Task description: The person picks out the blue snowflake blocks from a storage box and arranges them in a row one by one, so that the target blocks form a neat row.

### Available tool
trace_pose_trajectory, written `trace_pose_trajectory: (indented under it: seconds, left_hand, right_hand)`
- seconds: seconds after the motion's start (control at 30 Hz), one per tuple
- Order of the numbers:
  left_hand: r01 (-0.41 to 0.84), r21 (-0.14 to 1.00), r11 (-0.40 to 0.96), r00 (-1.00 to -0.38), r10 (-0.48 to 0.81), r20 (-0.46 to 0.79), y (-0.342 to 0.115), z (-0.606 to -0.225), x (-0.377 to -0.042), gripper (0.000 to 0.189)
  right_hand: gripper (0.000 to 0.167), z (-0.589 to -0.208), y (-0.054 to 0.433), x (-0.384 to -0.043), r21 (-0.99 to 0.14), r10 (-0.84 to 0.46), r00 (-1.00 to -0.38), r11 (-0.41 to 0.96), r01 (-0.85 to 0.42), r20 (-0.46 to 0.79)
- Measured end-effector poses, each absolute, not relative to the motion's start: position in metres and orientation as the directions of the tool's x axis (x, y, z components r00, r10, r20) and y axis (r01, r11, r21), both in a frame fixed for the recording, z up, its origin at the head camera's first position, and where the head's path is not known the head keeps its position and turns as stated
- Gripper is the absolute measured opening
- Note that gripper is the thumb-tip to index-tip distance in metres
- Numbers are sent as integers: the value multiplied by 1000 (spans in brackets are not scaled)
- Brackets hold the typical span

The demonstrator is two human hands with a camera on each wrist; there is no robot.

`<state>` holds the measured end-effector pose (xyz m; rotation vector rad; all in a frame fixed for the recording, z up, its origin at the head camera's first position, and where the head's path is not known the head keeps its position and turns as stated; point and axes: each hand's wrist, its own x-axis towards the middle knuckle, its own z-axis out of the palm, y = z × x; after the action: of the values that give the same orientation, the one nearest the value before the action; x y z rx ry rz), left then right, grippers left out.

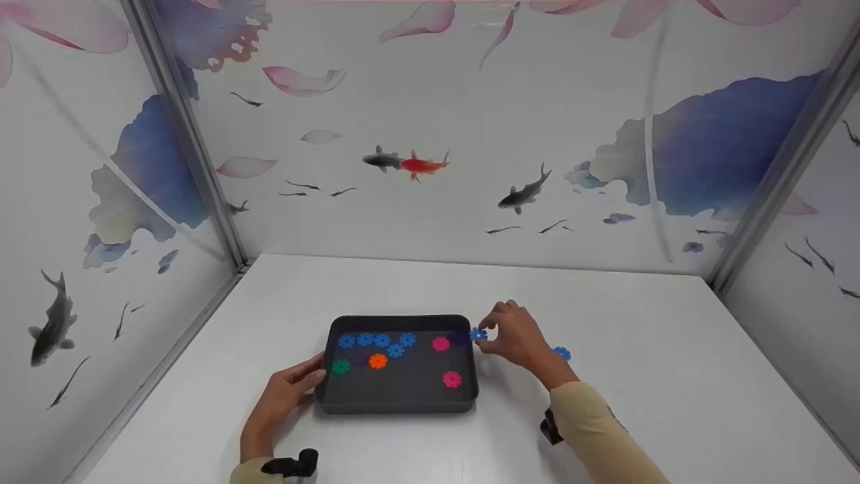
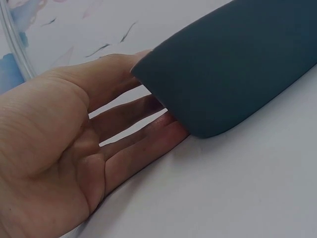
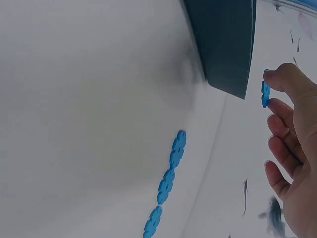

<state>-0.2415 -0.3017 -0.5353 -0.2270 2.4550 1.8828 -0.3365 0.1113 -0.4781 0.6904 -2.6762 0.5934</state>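
A dark grey tray [image 1: 396,407] sits on the white table with small flower-shaped plastic pieces inside. My left hand [image 1: 285,398] holds its left side, with the thumb at the rim and the fingers along the outer wall, as the left wrist view shows. Just past the tray's right rim, my right hand [image 1: 516,338] pinches a blue flower piece [image 1: 478,334] between thumb and fingertip. That piece [image 3: 265,89] appears edge-on in the right wrist view, higher than the table. Inside the tray lie several blue pieces [image 1: 381,341], an orange one [image 1: 378,361], a green one [image 1: 341,366], pink ones [image 1: 452,380] and dark purple ones [image 1: 361,361].
Three blue pieces [image 3: 167,186] lie in a row on the table right of the tray; in the head view my right forearm hides most of them, leaving one blue piece [image 1: 562,353] showing. Printed panels [image 1: 430,222] enclose the table at the back and both sides.
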Motion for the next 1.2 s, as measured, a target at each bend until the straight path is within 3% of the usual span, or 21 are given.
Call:
trace_pose_trajectory:
  seconds: [0.4, 0.97, 1.2]
  left_hand:
    - [-135, 961, 243, -989, -85, -117, -302, -534, -242, 54]
    - [-160, 954, 255, -985, -101, -139, -303, -534, -241, 55]
    - [-152, 961, 233, -987, -90, -135, -301, -536, -243, 54]
  right_hand:
    - [26, -488, 164, -337, -371, -308, -897, 830, -416, 317]
    - [26, -493, 225, -338, -396, -246, -929, 852, -342, 275]
    - [27, -501, 247, -336, -446, -178, -965, 860, -248, 193]
